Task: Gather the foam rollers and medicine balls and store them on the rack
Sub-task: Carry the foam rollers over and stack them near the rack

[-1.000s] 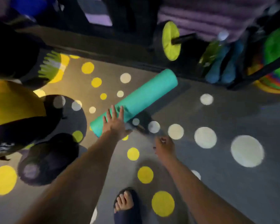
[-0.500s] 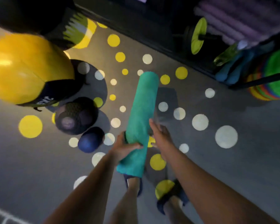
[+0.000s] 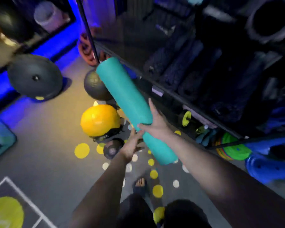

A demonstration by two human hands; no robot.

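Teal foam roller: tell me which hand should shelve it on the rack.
Right. The right hand holds the teal foam roller on the side of the rack; the left hand is open beside it, farther from the shelves.

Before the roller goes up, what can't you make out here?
Head view, the only one:
- rack: shelves dark and blurred, so free space is unclear.
- left hand: fingertips hidden under the roller; contact unclear.
- grey ball: right side hidden by the roller.
- small ball: right edge behind the left hand.
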